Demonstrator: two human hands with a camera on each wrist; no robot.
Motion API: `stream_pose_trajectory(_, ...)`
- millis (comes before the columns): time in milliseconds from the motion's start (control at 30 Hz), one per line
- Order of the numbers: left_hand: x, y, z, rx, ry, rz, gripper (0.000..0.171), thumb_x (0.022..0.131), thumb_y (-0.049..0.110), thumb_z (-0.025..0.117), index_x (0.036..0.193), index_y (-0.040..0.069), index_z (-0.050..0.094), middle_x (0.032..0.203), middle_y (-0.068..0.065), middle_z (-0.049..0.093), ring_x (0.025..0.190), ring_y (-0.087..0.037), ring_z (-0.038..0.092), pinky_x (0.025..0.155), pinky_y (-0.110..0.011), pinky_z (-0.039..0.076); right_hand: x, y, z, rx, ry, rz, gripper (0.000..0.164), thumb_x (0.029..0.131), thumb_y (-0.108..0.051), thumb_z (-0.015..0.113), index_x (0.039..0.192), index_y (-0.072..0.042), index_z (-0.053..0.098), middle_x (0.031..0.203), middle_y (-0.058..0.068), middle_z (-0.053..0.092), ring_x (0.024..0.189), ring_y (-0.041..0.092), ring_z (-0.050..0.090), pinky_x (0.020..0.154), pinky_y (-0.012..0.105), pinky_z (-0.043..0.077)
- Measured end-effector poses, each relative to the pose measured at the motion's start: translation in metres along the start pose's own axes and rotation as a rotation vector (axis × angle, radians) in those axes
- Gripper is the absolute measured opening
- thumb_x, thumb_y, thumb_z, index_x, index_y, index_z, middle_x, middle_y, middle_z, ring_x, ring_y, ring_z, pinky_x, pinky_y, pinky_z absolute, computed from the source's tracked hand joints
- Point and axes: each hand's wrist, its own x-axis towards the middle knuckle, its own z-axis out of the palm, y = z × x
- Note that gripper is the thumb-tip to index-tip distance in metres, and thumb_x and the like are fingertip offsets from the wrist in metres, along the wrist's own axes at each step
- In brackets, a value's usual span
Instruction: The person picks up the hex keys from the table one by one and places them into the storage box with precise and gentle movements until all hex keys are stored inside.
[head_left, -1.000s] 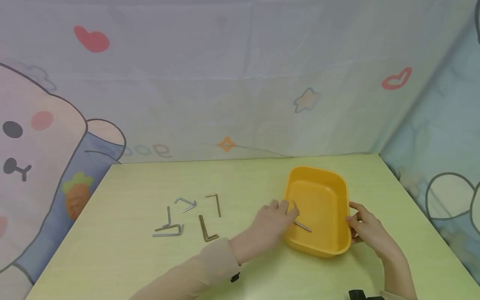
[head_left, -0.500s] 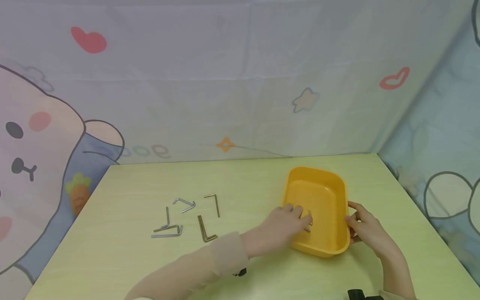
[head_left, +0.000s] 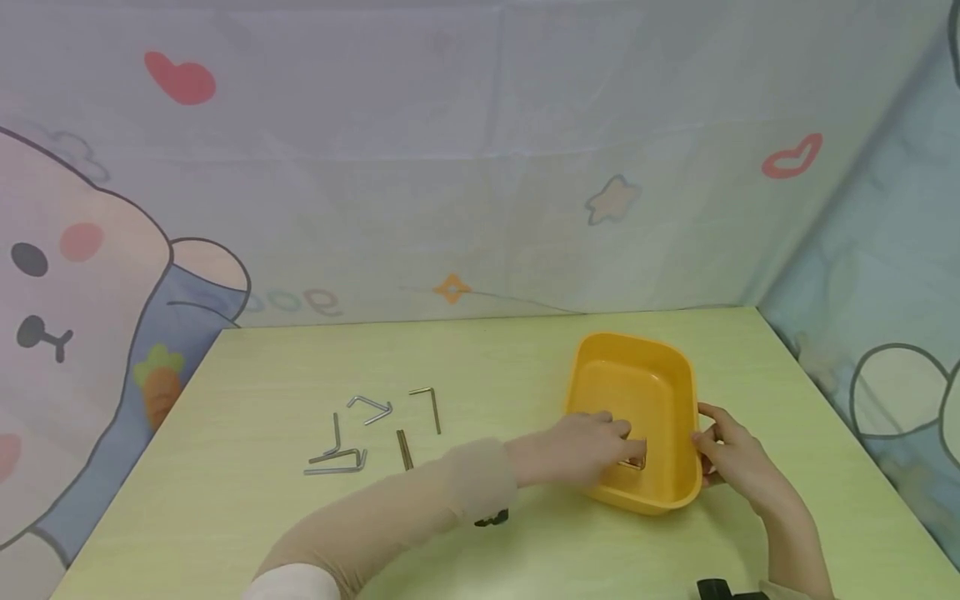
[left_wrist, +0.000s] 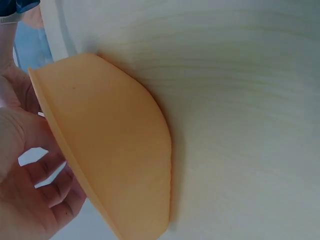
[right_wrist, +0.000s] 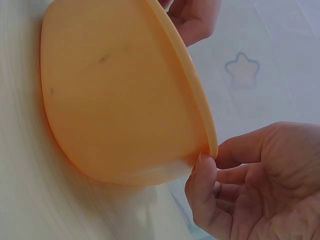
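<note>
In the head view my left hand (head_left: 588, 448) reaches over the near left rim into a yellow plastic tray (head_left: 663, 400). A brass-coloured L-shaped hex key (head_left: 644, 455) shows at its fingertips, and the hand appears to hold it low over the tray floor. The tray wall hides those fingertips in the left wrist view. My right hand (right_wrist: 270, 185) pinches the opposite rim between thumb and fingers. On the table to the left lie several loose hex keys, among them a brass one (head_left: 435, 410) and a silver one (head_left: 337, 433). My left forearm partly covers another brass pair (head_left: 405, 450).
The pale yellow-green table (head_left: 510, 367) ends at a printed cloth backdrop (head_left: 375, 208) behind and at the right. A dark wrist device (head_left: 491, 518) hangs beneath my left sleeve. The tray stands toward the table's right side.
My left hand has moved right and deeper into the tray, the brass hex key shifting along with it. The silver key seen at its fingers earlier is hidden now. The right hand keeps its place.
</note>
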Motion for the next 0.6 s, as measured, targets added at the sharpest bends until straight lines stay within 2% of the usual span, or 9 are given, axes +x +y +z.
stream_pose_trajectory(167, 0.006, -0.003, 0.001, -0.086, -0.097, 0.014, 0.028, 0.094, 0.020, 0.060, 0.118, 0.034, 0.059, 0.106, 0.011, 0.058, 0.091, -0.008, 0.053, 0.068, -0.017, 0.042, 0.000, 0.000, 0.001, -0.002, 0.001, 0.000, 0.056, 0.102, -0.013, 0.038, 0.147, 0.010, 0.014, 0.091, 0.014, 0.047, 0.070, 0.015, 0.054, 0.061, 0.027, 0.056)
stream_pose_trajectory(433, 0.016, -0.005, 0.005, -0.153, -0.143, 0.040, 0.026, 0.093, 0.021, 0.061, 0.115, 0.034, 0.062, 0.101, 0.013, 0.059, 0.089, -0.005, 0.052, 0.069, -0.016, 0.042, 0.001, -0.001, 0.002, -0.007, -0.003, -0.001, 0.056, 0.102, -0.014, 0.038, 0.147, 0.010, 0.014, 0.092, 0.014, 0.048, 0.070, 0.015, 0.053, 0.061, 0.027, 0.056)
stream_pose_trajectory(600, 0.026, -0.004, 0.007, -0.172, -0.205, 0.045, 0.025, 0.094, 0.018, 0.059, 0.112, 0.035, 0.063, 0.099, 0.015, 0.057, 0.088, -0.002, 0.052, 0.069, -0.016, 0.042, 0.000, 0.000, 0.001, -0.007, -0.003, 0.004, 0.057, 0.102, -0.013, 0.038, 0.148, 0.009, 0.013, 0.093, 0.016, 0.048, 0.069, 0.015, 0.054, 0.061, 0.027, 0.056)
